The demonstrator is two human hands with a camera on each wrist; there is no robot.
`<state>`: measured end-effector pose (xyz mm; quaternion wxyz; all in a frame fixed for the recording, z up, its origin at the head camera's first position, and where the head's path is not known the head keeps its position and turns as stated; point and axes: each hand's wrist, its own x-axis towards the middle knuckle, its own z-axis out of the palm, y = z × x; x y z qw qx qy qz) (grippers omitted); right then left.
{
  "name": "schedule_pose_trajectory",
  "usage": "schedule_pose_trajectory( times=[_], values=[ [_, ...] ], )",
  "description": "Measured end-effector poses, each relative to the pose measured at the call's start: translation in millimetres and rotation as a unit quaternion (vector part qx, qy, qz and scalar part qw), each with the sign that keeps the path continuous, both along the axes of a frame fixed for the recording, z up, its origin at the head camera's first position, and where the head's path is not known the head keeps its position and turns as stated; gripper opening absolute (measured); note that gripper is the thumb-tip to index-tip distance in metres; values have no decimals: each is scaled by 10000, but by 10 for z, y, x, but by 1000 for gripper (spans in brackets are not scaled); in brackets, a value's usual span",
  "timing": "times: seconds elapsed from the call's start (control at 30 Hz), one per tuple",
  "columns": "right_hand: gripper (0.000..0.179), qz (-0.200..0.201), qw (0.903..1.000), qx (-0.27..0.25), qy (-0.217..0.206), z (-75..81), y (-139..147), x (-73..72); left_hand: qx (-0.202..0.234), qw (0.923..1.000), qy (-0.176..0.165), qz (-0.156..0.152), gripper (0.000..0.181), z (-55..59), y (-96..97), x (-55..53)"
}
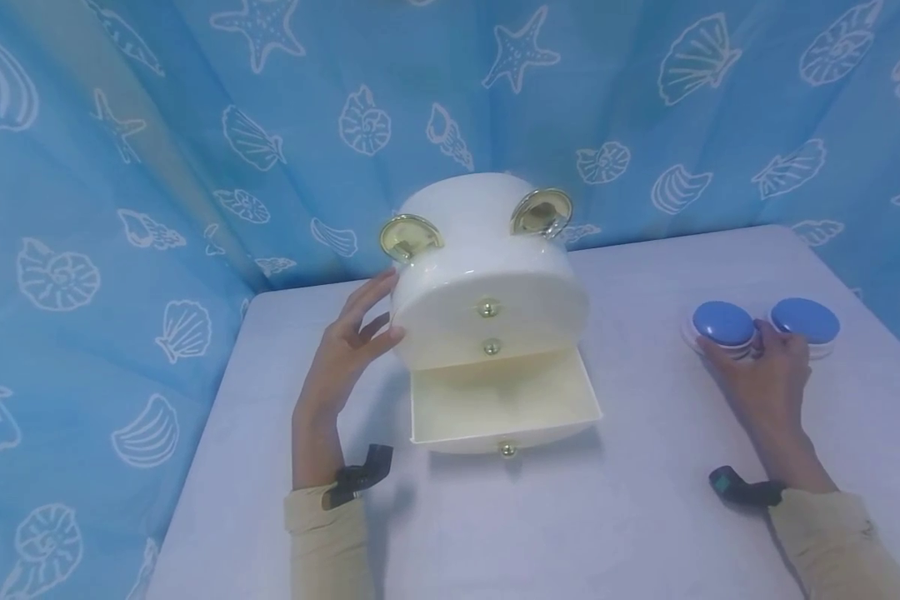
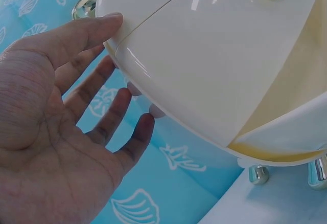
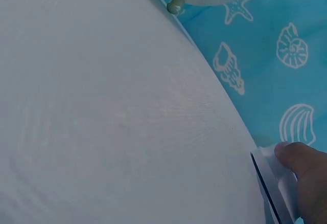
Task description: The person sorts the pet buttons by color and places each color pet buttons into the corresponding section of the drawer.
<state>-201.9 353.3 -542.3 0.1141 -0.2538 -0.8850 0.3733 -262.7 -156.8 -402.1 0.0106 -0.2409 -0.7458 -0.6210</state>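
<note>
A white, round-fronted drawer box (image 1: 487,242) with gold ear-shaped pieces and gold knobs stands near the middle of the table. Its bottom drawer (image 1: 506,400) is pulled out, and the inside is bare. My left hand (image 1: 345,342) rests against the box's left side, thumb at the front edge and fingers spread along the side. In the left wrist view those fingers (image 2: 104,127) are only slightly bent. At the right, my right hand (image 1: 776,375) pinches a round white container with a blue top (image 1: 723,323) between thumb and fingers. The right wrist view shows the thumb (image 3: 301,160) on its white edge.
A second blue-topped round container (image 1: 805,322) stands just right of the held one. The table has a white cover (image 1: 645,517). A blue curtain with white shell prints (image 1: 637,92) hangs behind and to the left. Each wrist carries a black camera mount (image 1: 363,475).
</note>
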Motion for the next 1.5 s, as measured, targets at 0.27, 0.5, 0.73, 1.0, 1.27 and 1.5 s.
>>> schedule_pose_trajectory(
  times=[0.27, 0.5, 0.73, 1.0, 1.27, 1.5],
  values=[
    [109, 45, 9998, 86, -176, 37, 10, 4, -6, 10000, 25, -28, 60, -14, 11, -11],
    [111, -79, 9998, -186, -5, 51, -15, -3, 7, 10000, -35, -24, 60, -5, -3, -11],
    [107, -299, 9986, -375, 231, 72, -51, 25, 43, 10000, 10, -27, 60, -24, -4, -10],
    [106, -471, 9965, -592, 354, 134, -90, 82, 23, 10000, 23, -11, 60, -15, 1, -6],
    [101, -532, 9960, -634, 345, 219, -147, 160, 2, 10000, -44, 29, 61, -6, 7, 4],
    [99, -552, 9963, -567, 325, 262, -195, 195, -27, 10000, 36, 25, 63, -121, -33, -79]
  ],
)
